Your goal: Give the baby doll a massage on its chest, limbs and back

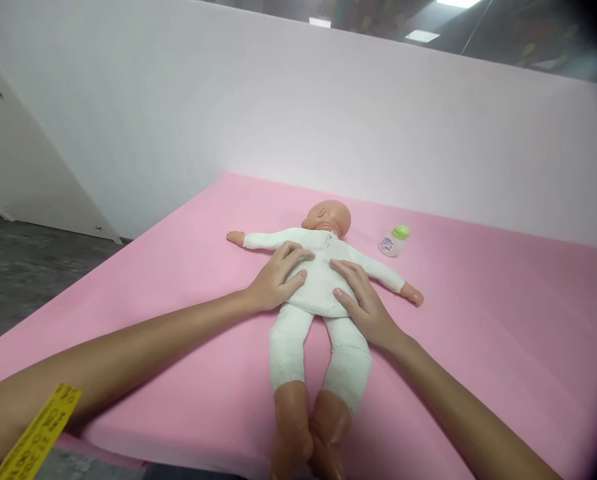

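1. Your left hand (pixel 278 279) lies flat on the doll (pixel 318 280), palm down, fingers spread over the doll's torso on the side nearer your left arm. The hand is open and clamps nothing.

2. Your right hand (pixel 361 300) lies flat on the other side of the torso, fingers pointing toward the doll's head. It is likewise open, pressing on the cloth without gripping it. The two hands are apart, with a strip of the torso between them.

3. The doll lies on its back near the middle of the pink mat (pixel 478 320), arms stretched out to either side, feet toward you and overhanging the near edge. The head is bald, smooth, hard-looking plastic, turned to one side. The body is soft and padded, covered in white fabric with a slightly wrinkled surface and a frayed seam at one knee. The lower legs and feet are bare, glossy, tan plastic.

4. The mat is a thick, flat slab with a matte, foam-like surface and a squared edge.

5. A small bottle (pixel 393 241) lies on its side on the mat, just beyond the doll's outstretched arm on your right, apart from it. Its body is rounded, pale and translucent, with a printed label and a light green cap. You cannot tell its contents.

6. A white wall panel (pixel 328 120), smooth and plain, stands behind the mat.

7. A yellow printed band (pixel 38 433) sits on your left forearm.
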Tool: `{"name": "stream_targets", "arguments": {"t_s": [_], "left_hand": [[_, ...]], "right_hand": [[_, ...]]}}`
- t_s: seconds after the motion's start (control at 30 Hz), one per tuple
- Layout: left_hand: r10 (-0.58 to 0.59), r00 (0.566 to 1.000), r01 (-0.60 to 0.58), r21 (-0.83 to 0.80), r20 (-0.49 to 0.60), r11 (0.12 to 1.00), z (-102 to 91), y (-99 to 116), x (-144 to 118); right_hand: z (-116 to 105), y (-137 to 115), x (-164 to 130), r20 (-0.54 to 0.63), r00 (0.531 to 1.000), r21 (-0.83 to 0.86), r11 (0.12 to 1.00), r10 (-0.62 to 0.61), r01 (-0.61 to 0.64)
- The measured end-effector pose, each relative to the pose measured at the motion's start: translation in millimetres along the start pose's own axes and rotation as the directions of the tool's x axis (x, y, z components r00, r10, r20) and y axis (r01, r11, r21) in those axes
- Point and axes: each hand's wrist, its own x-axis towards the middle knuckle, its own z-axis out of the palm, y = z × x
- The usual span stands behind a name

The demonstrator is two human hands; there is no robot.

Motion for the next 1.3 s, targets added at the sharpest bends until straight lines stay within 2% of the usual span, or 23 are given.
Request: {"name": "stream_targets", "arguments": {"t_s": [0.27, 0.63, 0.87, 0.97, 1.17, 1.3], "left_hand": [[-0.001, 0.999, 0.0, 0.022, 0.046, 1.0, 0.9, -4.5, -1.6], [0.012, 1.0, -0.012, -0.002, 0.018, 1.0, 1.2, -3.3, 0.8], [0.028, 0.999, -0.029, 0.037, 0.021, 0.999, 0.3, -1.1, 0.4], [0.014, 1.0, -0.015, 0.105, 0.015, 0.994, -0.7, 1.9, -0.9], [0.004, 0.99, -0.027, 0.161, 0.142, 0.987, -3.1, 5.5, -2.2], [0.003, 0.989, -0.024, 0.143, 0.145, 0.989, -2.4, 4.0, -1.3]], "right_hand": [[-1.1, 0.0, -1.3, 0.062, 0.997, -0.01, 0.999, 0.041, -0.041], [-3.1, -3.2, -1.3, 0.054, 0.997, -0.012, 0.998, 0.059, -0.058], [-3.4, -5.2, -1.2, 0.065, 0.995, -0.007, 0.997, 0.071, -0.07], [-3.4, -5.4, -1.3, 0.079, 0.994, -0.013, 0.998, 0.069, -0.068], [-2.4, -2.2, -1.0, 0.079, 0.995, -0.007, 0.998, 0.057, -0.057], [-3.3, -2.7, -1.3, 0.081, 0.995, -0.009, 0.999, 0.052, -0.052]]}}
